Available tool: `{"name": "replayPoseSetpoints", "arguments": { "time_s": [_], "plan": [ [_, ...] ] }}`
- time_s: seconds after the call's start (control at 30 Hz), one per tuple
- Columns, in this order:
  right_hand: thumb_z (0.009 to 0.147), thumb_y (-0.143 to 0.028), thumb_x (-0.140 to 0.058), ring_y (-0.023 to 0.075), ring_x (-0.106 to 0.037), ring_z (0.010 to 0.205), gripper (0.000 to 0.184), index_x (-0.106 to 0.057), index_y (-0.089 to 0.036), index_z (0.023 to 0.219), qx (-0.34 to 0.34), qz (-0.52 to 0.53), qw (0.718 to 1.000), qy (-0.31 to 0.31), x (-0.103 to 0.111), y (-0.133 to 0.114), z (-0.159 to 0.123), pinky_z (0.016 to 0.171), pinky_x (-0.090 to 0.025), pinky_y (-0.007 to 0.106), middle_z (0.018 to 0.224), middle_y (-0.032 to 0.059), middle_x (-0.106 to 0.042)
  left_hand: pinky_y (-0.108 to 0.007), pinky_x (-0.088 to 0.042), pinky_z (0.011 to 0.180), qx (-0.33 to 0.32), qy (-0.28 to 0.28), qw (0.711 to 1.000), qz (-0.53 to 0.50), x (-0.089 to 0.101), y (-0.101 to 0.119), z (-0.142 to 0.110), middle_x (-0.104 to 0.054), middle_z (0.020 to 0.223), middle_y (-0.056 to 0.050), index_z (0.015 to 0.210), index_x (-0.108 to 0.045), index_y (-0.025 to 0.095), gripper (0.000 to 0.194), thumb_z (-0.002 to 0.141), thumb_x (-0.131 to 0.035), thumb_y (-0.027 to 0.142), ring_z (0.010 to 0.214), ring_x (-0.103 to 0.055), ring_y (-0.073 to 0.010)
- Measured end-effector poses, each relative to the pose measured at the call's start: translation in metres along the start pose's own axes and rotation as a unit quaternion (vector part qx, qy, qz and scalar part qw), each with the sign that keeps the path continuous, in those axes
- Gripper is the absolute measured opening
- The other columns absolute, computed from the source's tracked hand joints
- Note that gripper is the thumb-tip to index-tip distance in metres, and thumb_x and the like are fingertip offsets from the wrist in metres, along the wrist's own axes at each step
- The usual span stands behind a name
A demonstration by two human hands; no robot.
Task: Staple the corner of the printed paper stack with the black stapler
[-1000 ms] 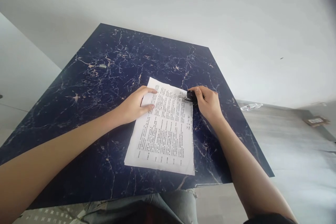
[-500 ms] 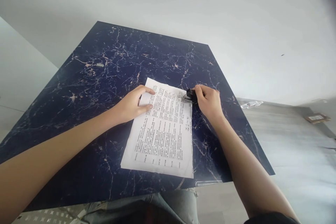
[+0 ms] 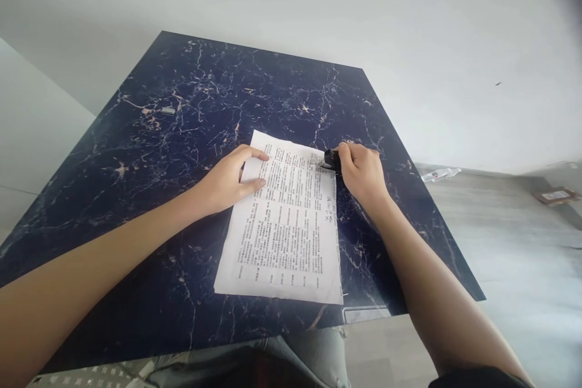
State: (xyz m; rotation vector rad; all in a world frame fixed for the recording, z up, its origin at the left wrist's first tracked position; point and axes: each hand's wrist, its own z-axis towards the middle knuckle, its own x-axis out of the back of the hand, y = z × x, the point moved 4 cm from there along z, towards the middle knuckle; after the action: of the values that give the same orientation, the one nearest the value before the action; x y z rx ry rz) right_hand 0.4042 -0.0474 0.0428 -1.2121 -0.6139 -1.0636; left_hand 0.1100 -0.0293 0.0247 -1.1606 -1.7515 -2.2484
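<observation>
A printed sheet of paper (image 3: 284,224), with some handwriting near its right edge, lies on the dark blue marbled table (image 3: 218,97). My left hand (image 3: 231,179) rests on the sheet's left edge, thumb and index finger spread apart on top of it; its other fingers are hidden. At the right edge of the paper, near the upper corner, my right hand (image 3: 362,171) is closed around a black stapler (image 3: 331,160). The stapler's front end lies over the paper's edge. Whether its jaws are pressed together I cannot tell.
A small pale strip-like object (image 3: 168,110) lies at the table's far left. On the floor to the right are a clear plastic wrapper (image 3: 442,174) and a brown box-like thing (image 3: 555,195). A light wall (image 3: 291,6) stands behind the table.
The view has shifted slightly. The paper's lower end has swung a little to the right, and the stapler's front looks tilted somewhat differently. Both hands keep nearly the same places.
</observation>
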Motion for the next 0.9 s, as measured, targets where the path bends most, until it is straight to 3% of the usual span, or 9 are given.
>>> {"name": "replayPoseSetpoints", "arguments": {
  "time_s": [0.23, 0.57, 0.9],
  "plan": [
    [0.106, -0.042, -0.036, 0.0273, -0.065, 0.077, 0.046, -0.062, -0.024, 0.071, 0.013, -0.012, 1.000, -0.004, -0.0015, -0.0007, 0.0005, 0.068, -0.041, 0.039, 0.080, 0.0114, -0.072, -0.039, -0.058, 0.078, -0.012, -0.005, 1.000, 0.019, -0.0005, 0.0047, 0.0010, -0.062, 0.136, -0.009, 0.126, -0.064, 0.025, 0.035, 0.092, -0.074, 0.026, 0.115, -0.066, -0.0305],
    [0.107, -0.041, -0.035, 0.0278, -0.065, 0.079, 0.048, -0.062, -0.024, 0.071, 0.036, -0.035, 0.999, -0.014, -0.0028, -0.0043, -0.0001, 0.068, -0.043, 0.040, 0.080, 0.0114, -0.071, -0.037, -0.059, 0.072, -0.016, -0.004, 1.000, 0.015, -0.0022, 0.0038, 0.0029, -0.062, 0.134, -0.010, 0.127, -0.065, 0.026, 0.036, 0.092, -0.074, 0.028, 0.105, -0.069, -0.0285],
    [0.107, -0.039, -0.035, 0.0270, -0.064, 0.079, 0.048, -0.063, -0.024, 0.071, 0.053, -0.052, 0.997, -0.010, -0.0047, -0.0051, -0.0005, 0.067, -0.043, 0.040, 0.080, 0.0107, -0.070, -0.041, -0.059, 0.077, -0.012, -0.004, 1.000, 0.013, -0.0014, 0.0039, 0.0014, -0.063, 0.133, -0.010, 0.126, -0.064, 0.026, 0.036, 0.092, -0.075, 0.028, 0.114, -0.067, -0.0325]
  ]
}}
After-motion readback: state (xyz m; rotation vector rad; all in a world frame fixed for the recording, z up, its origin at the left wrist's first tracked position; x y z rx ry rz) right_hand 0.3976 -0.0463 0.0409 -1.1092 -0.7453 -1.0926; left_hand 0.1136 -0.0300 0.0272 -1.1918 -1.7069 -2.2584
